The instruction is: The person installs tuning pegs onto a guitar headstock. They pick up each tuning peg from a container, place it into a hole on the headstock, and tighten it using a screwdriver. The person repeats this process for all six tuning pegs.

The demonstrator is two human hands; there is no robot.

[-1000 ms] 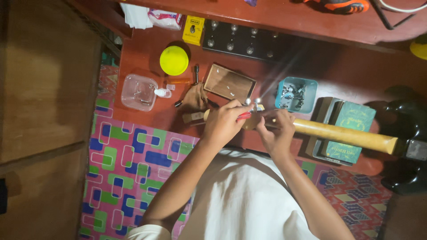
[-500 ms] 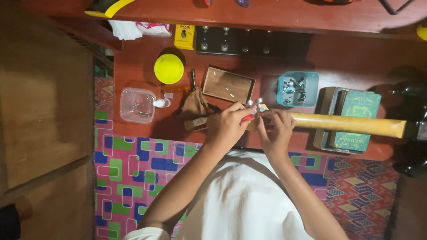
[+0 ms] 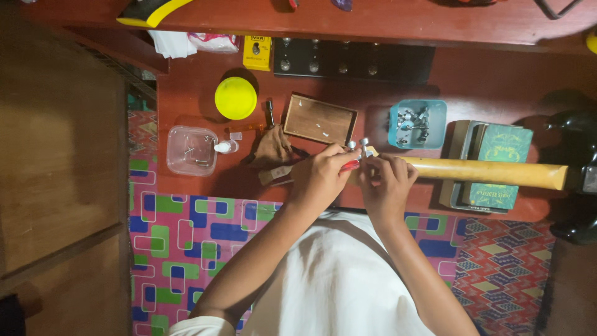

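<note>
Both curled shut over the headstock end of a pale guitar neck (image 3: 485, 172) running off toward three o'clock: left hand (image 3: 320, 177) pinching a red-handled tool (image 3: 349, 165), right hand (image 3: 387, 186) gripping the wood, blue tray (image 3: 438, 107) at one o'clock.

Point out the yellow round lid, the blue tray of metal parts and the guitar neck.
yellow round lid (image 3: 236, 98): head view, centre of its top.
blue tray (image 3: 439, 107): head view, upper right rim.
guitar neck (image 3: 485, 172): head view, middle of the pale wooden shaft.
</note>
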